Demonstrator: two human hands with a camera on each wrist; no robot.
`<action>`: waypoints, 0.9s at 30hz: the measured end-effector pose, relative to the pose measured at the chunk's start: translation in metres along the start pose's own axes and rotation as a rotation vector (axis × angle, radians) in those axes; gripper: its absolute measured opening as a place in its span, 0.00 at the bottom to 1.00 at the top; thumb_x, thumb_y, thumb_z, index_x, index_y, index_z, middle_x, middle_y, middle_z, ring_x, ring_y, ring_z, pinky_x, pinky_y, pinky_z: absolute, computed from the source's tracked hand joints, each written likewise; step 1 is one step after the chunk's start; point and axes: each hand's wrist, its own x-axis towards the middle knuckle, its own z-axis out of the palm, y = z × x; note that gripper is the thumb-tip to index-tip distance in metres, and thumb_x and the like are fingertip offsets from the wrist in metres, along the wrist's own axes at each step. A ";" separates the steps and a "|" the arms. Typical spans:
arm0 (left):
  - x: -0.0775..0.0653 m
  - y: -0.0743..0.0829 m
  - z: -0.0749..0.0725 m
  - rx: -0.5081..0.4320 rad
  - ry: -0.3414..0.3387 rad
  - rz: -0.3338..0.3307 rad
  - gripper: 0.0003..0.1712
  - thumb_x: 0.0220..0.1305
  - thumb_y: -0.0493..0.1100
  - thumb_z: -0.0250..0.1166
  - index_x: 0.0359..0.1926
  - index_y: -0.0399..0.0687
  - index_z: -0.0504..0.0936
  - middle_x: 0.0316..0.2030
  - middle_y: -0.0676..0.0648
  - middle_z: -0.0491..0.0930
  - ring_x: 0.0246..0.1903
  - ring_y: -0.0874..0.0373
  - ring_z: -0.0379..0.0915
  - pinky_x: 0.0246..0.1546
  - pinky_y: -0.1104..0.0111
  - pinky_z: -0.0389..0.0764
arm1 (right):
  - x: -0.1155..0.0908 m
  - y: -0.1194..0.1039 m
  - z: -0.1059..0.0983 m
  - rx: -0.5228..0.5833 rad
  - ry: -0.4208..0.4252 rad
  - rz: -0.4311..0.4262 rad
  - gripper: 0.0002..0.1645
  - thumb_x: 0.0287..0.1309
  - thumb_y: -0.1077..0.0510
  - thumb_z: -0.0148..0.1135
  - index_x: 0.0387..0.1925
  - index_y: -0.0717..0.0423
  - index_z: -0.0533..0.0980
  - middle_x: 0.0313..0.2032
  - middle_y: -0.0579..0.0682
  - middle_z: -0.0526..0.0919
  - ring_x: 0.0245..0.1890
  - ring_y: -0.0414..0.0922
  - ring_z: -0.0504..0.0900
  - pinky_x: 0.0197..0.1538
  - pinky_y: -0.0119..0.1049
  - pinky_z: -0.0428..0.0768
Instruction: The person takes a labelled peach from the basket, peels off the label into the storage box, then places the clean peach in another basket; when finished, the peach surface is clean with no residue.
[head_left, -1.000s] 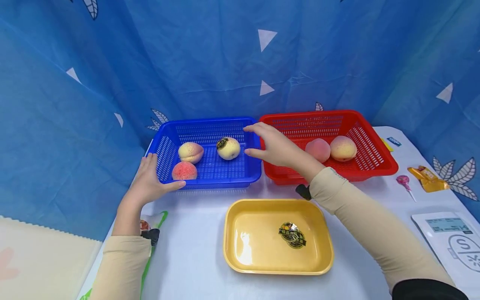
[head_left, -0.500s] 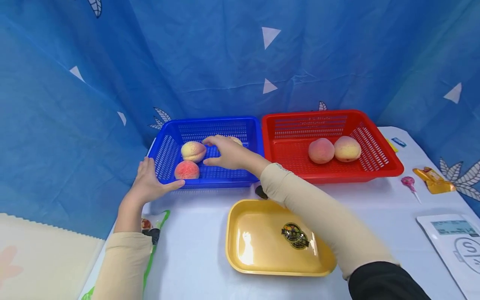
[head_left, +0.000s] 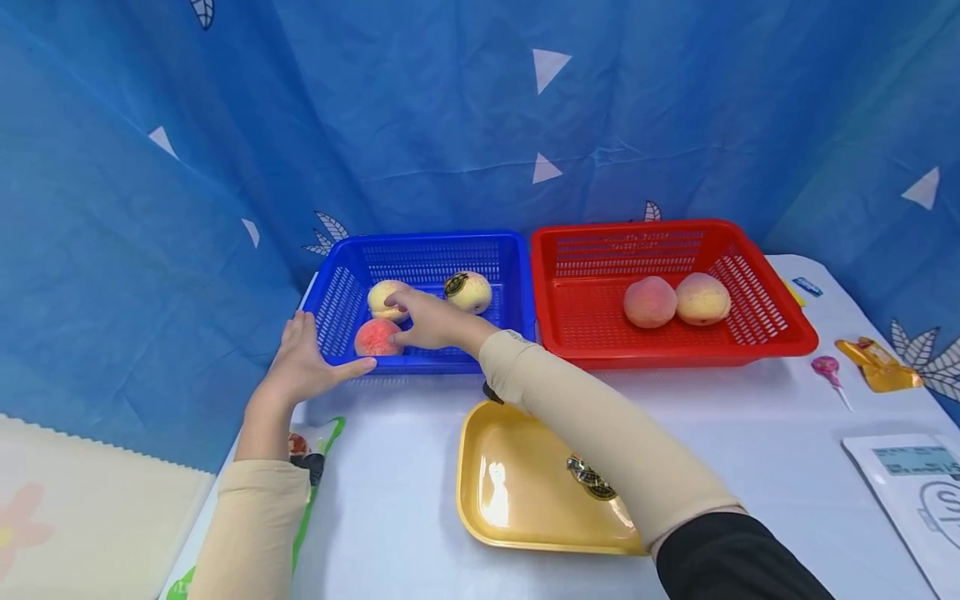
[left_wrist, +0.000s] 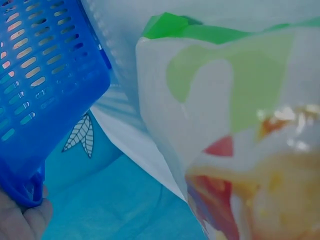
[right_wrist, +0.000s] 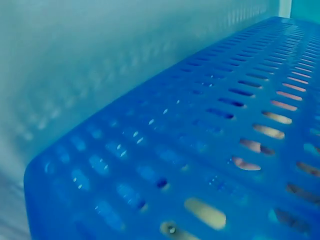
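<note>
In the head view a blue plastic basket (head_left: 420, 365) holds a red peach (head_left: 375, 337), a yellow-pink peach (head_left: 384, 300) behind it and a pale peach (head_left: 471, 293) with a black sticker. My left hand (head_left: 300, 367) grips the basket's front left corner, thumb along the front rim; in the left wrist view its fingers (left_wrist: 35, 220) hook the rim. My right hand (head_left: 431, 321) reaches inside, thumb at the red peach's right side and fingertips overlapping the yellow-pink one, with the thumb and fingers spread. The right wrist view shows only the slotted wall (right_wrist: 165, 145), the hand hidden.
A red basket (head_left: 675, 362) with two peaches (head_left: 650, 302) stands to the right. In front lies a yellow tray (head_left: 472, 500), partly under the right forearm. Lollipop (head_left: 828, 368), gold wrapper (head_left: 879, 365) and scale (head_left: 911, 483) lie at right, a snack bag (left_wrist: 240, 130) at left.
My right hand has moved left from between the baskets, past the stickered peach, to the red and yellow-pink peaches. The left hand has stayed on the blue basket's corner.
</note>
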 end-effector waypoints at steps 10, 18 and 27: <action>0.000 0.001 0.000 0.009 0.004 0.009 0.83 0.48 0.79 0.65 0.74 0.30 0.23 0.75 0.28 0.21 0.75 0.29 0.17 0.69 0.31 0.41 | 0.008 -0.002 0.005 -0.056 -0.115 -0.043 0.34 0.68 0.50 0.60 0.72 0.51 0.64 0.71 0.50 0.68 0.72 0.47 0.65 0.73 0.40 0.66; 0.002 -0.001 0.002 0.008 0.011 0.011 0.83 0.47 0.80 0.64 0.74 0.30 0.23 0.75 0.28 0.22 0.75 0.30 0.17 0.70 0.32 0.41 | 0.012 -0.006 0.010 -0.034 -0.052 -0.020 0.25 0.64 0.49 0.65 0.55 0.58 0.69 0.43 0.47 0.77 0.43 0.41 0.75 0.49 0.30 0.75; 0.000 -0.002 0.003 -0.001 0.027 0.013 0.83 0.47 0.79 0.66 0.75 0.31 0.23 0.76 0.29 0.21 0.75 0.30 0.17 0.69 0.31 0.42 | 0.016 -0.007 0.016 -0.089 -0.014 0.010 0.33 0.64 0.51 0.66 0.65 0.58 0.68 0.60 0.51 0.78 0.60 0.45 0.77 0.66 0.35 0.74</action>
